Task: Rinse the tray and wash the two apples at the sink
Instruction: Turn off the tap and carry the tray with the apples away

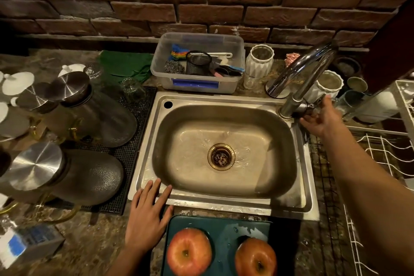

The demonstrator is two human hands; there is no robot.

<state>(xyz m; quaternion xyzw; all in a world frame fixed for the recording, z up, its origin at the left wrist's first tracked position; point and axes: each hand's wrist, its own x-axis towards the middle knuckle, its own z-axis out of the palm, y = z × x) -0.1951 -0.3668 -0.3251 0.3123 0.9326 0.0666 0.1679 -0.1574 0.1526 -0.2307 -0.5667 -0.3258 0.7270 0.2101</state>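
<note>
Tray (221, 228): dark teal, wet, on the table just in front of the sink (224, 203); long axis runs left to right.
Apples: left apple (189, 251) and right apple (255, 257) sit side by side on the tray.
Left hand (145, 219): fingers straight and spread, flat on the sink's front rim, holding nothing; tray just to its right, nearer hand.
Right hand (322, 119): at the tap lever (310, 107); grip cannot be told.
Judgement: washing appears done.
</note>
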